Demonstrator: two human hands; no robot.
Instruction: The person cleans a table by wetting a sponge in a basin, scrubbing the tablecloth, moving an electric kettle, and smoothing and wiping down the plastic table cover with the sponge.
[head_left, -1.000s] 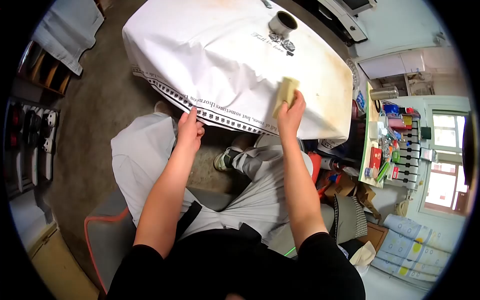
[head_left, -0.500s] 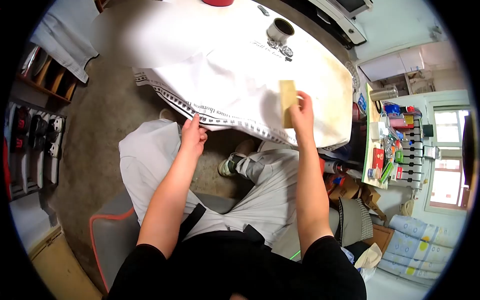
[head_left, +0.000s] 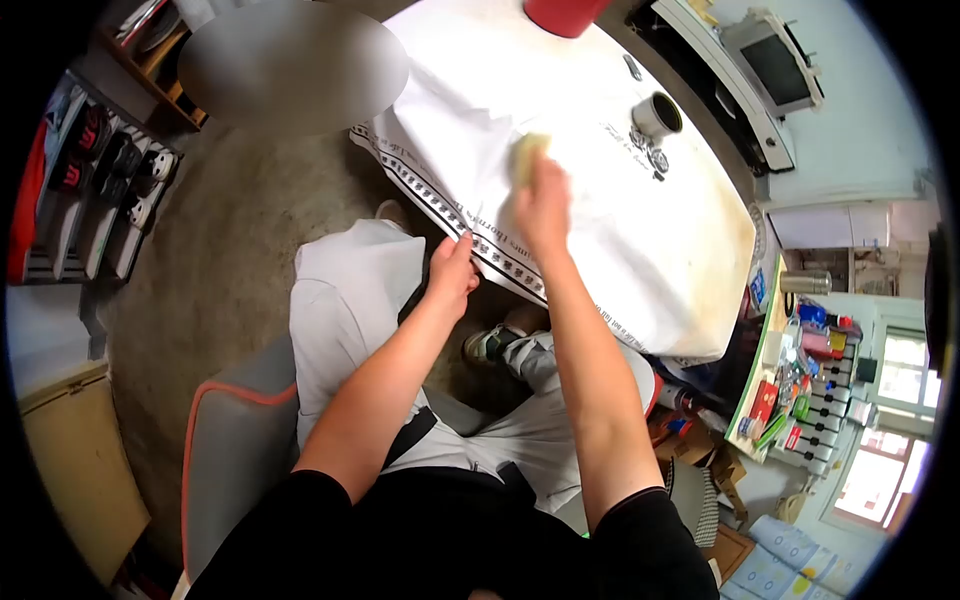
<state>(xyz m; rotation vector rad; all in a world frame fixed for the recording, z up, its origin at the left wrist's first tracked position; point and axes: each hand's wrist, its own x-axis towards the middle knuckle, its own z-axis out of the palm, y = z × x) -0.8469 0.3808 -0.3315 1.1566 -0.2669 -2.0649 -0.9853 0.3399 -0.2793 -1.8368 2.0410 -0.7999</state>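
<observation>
A white tablecloth (head_left: 600,250) with a black printed border covers the table and hangs over its near side. My left hand (head_left: 455,278) is closed on the hanging hem, fingers pinching the border. Farther in, my right hand (head_left: 545,205) grips a flat yellow cleaning pad (head_left: 531,150) against the cloth; motion blur hides whether it is a sponge or a folded rag. A dark-mouthed metal cup (head_left: 657,117) stands on the cloth beyond my right hand, near a printed rose. Creases run through the cloth around the pad.
A red container (head_left: 565,15) and a small dark object (head_left: 632,67) are on the table's far part. My legs and a grey chair (head_left: 235,460) are below. Shoe shelves (head_left: 95,190) stand left; a cluttered side table (head_left: 765,400) stands right. A blurred oval covers the upper left.
My right hand has swept the yellow pad leftward and slightly away from me across the cloth. My left hand still pinches the hem. The whole view has shifted, with table items appearing farther right.
</observation>
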